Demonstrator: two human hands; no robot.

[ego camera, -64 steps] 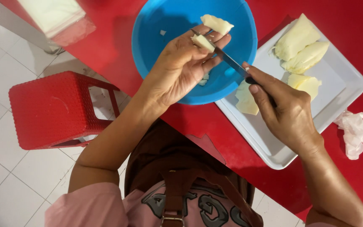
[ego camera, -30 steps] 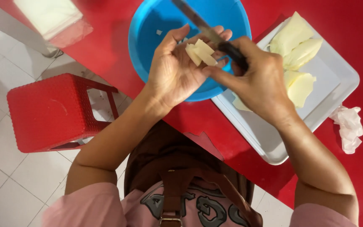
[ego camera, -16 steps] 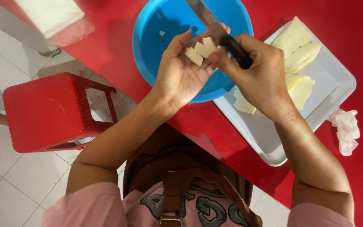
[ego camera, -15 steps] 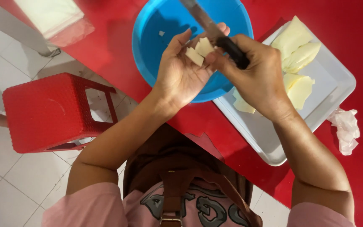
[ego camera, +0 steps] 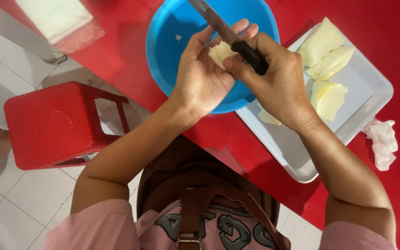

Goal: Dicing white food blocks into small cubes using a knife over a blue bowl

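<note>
Pale yellow fruit piece point(ego camera: 220, 52) sits pinched in the cupped left hand point(ego camera: 203, 78) over the blue bowl point(ego camera: 172, 55), so cuts fall in, while the right hand point(ego camera: 278, 83) beside it grips a knife point(ego camera: 230, 37).

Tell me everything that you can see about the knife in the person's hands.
The knife has a long, narrow, grey metal blade and a dark handle. The right hand grips the handle, so only a short part of it shows. The blade points up and to the left, lying slanted above the blue bowl; its tip runs out of the picture. Near the handle, the blade meets the pale yellow piece that the left hand holds over the bowl.
</note>
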